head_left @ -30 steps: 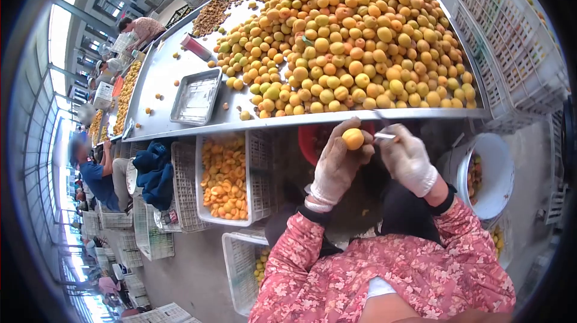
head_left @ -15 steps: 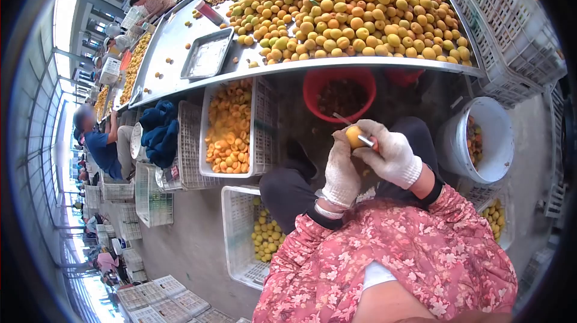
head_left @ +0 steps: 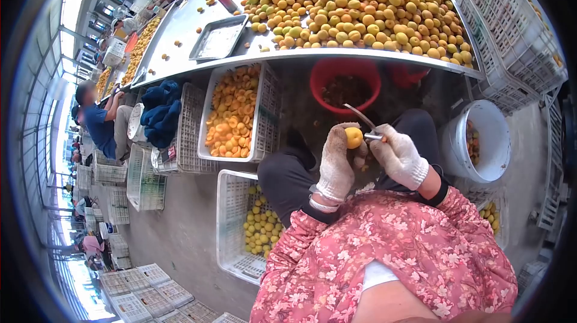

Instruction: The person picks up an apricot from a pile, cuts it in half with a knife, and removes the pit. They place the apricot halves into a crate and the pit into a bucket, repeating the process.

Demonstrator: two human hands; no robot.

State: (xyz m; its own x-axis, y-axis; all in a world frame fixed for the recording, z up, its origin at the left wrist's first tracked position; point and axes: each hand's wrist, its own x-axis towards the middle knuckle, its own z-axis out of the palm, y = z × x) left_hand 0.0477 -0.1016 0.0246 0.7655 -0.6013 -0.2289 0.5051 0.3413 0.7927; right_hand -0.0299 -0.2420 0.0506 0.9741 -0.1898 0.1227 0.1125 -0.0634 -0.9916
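In white knit gloves, both hands are close together above my lap. My left hand (head_left: 335,165) is closed around a yellow apricot (head_left: 354,137), which shows at the fingertips. My right hand (head_left: 398,153) grips a knife (head_left: 362,117) with a curved metal blade pointing up and away to the left. A short metal piece at the right fingers lies close beside the apricot. Glove fabric covers most of the knife's handle. Just beyond the hands sits a red basin (head_left: 374,96) with dark scraps in it.
Whole apricots (head_left: 360,13) are heaped on a metal table (head_left: 174,61) with a steel tray (head_left: 201,52). Halved apricots (head_left: 231,120) fill a crate on the left. A white bucket (head_left: 494,143) stands right; a crate (head_left: 228,227) of yellow fruit is near my left knee. A co-worker (head_left: 99,121) sits left.
My hands have moved slightly apart. The knife has swung clear of the apricot, so its blade now shows upright between the hands. The view has shifted a little.
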